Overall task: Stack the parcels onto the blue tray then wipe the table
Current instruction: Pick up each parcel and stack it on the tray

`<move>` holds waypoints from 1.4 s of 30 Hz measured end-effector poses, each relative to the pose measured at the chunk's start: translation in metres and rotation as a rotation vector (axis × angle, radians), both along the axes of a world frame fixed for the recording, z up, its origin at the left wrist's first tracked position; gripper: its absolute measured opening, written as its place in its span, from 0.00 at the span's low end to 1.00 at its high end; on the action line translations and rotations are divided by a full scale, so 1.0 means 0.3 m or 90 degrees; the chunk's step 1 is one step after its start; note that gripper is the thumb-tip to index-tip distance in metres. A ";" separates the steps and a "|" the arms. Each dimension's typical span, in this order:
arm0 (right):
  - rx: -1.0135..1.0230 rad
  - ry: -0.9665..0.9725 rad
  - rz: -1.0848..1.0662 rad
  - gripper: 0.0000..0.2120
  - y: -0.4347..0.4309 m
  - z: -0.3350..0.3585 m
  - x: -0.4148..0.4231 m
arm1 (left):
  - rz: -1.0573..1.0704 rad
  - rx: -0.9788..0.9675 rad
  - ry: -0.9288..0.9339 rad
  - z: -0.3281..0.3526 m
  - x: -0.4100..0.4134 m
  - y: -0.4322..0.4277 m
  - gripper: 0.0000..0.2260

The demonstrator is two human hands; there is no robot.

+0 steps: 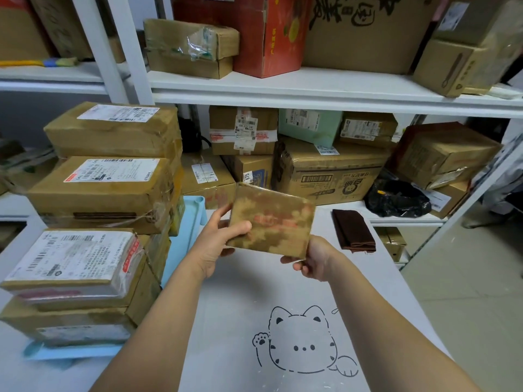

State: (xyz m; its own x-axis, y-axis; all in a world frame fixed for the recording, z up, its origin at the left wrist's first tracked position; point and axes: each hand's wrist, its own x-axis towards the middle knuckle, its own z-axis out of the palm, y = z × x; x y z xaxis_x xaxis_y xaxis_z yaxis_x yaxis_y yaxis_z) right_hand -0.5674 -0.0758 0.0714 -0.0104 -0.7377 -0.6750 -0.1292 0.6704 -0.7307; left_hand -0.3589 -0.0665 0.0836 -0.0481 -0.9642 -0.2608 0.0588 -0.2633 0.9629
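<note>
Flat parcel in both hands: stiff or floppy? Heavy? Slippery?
Likely stiff: the parcel looks flat though the left hand and right hand grip only its edges. Probably light, since a loose grip at the edges seems enough to carry it. Its glossy wrap may be slippery.

This looks like a parcel depot or courier pick-up room. Across the back, white metal shelves (311, 89) are crammed with taped brown cardboard boxes (334, 176) and a pale green mailer bag (308, 125), most bearing white printed shipping labels (246, 128) with barcodes. More labelled, tape-wrapped brown parcels (104, 190) are piled on a light blue plastic tray (195, 207) on the white bench (240, 295), and one box carries a numbered sticker (247, 175).
</note>
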 end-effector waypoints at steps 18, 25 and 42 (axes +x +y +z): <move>-0.203 -0.283 -0.040 0.18 -0.011 0.040 -0.008 | 0.100 0.349 0.391 -0.080 -0.031 0.038 0.28; -0.198 -0.324 0.024 0.21 0.000 0.009 -0.008 | 0.084 0.362 0.414 -0.120 -0.070 0.054 0.29; -0.219 -0.281 0.016 0.19 -0.003 -0.023 -0.087 | 0.317 0.080 -0.125 -0.056 -0.180 -0.023 0.10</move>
